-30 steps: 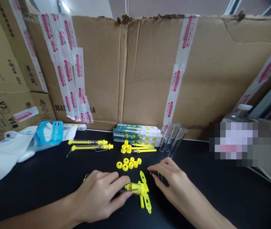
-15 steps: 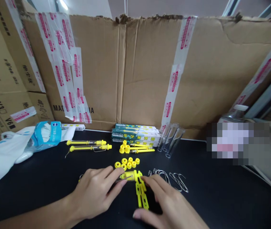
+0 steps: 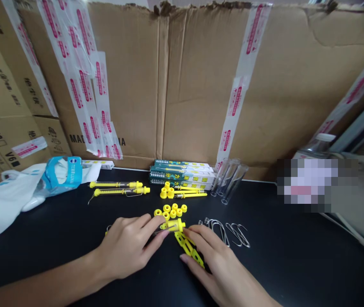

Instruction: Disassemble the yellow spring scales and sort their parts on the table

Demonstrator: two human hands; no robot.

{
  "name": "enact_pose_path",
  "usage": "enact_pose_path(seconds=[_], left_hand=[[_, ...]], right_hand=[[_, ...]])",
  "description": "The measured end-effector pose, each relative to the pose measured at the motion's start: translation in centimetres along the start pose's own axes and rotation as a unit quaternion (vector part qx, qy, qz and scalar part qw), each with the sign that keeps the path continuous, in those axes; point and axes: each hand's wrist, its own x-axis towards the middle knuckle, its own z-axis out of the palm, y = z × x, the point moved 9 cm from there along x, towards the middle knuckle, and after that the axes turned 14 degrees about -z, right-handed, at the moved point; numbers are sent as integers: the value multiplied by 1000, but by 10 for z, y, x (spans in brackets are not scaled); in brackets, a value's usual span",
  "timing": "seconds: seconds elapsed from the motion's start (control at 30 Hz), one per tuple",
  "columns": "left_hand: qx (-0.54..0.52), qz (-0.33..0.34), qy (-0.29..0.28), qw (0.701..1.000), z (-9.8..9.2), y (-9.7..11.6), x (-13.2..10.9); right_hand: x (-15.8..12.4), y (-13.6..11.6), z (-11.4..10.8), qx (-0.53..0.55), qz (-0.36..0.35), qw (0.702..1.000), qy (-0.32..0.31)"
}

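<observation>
My left hand (image 3: 130, 243) is closed around a spring scale (image 3: 174, 225) with a clear tube. Its yellow end points right, and a metal hook lies along its side; the rest is under my fingers. My right hand (image 3: 222, 262) curls round several flat yellow plastic strips (image 3: 186, 244) with slots, the thumb at one side and the fingers at the other. Those fingertips come close to the scale's yellow end; whether they touch it is unclear. Just beyond my left fingertips lie several yellow rings and caps (image 3: 167, 208).
Two assembled spring scales (image 3: 120, 192) lie at left. Behind the rings are thin yellow rods (image 3: 191, 195), green-and-white boxes (image 3: 182, 175) and clear tubes (image 3: 234, 183). Metal S-hooks (image 3: 237, 234) lie right of my right hand. A tissue pack (image 3: 63, 177) stands left; a cardboard wall (image 3: 194, 98) closes the back.
My right thumb and fingers have drawn closer together around the yellow strips, which have turned from nearly upright to slanting. The left hand still grips the scale. The view has tilted down slightly.
</observation>
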Motion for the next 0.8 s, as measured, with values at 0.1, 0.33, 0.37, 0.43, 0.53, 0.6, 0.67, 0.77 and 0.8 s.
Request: enact_pose_path(seconds=[0.1,0.33,0.37,0.43,0.53,0.6,0.67,0.77,0.8], left_hand=[[3,4,4,1000,0,1,1],[13,6,10,1000,1,0,1],[15,6,10,1000,1,0,1],[17,7,9,1000,1,1,0],[23,8,8,1000,1,2,0],[26,7,7,1000,1,3,0],[26,7,5,1000,2,3,0],[21,9,-1,1000,2,3,1],[19,12,-1,1000,2,3,1]], right_hand=[[2,0,0,35,8,999,-3],[6,2,0,55,-2,998,11],[6,3,0,54,-4,998,19],[5,5,-3,47,0,998,38],[2,9,-6,42,20,997,61],[2,10,-5,51,22,997,58],[2,9,-5,60,14,996,57],[1,10,-5,71,11,995,64],[1,11,-5,72,14,995,69]])
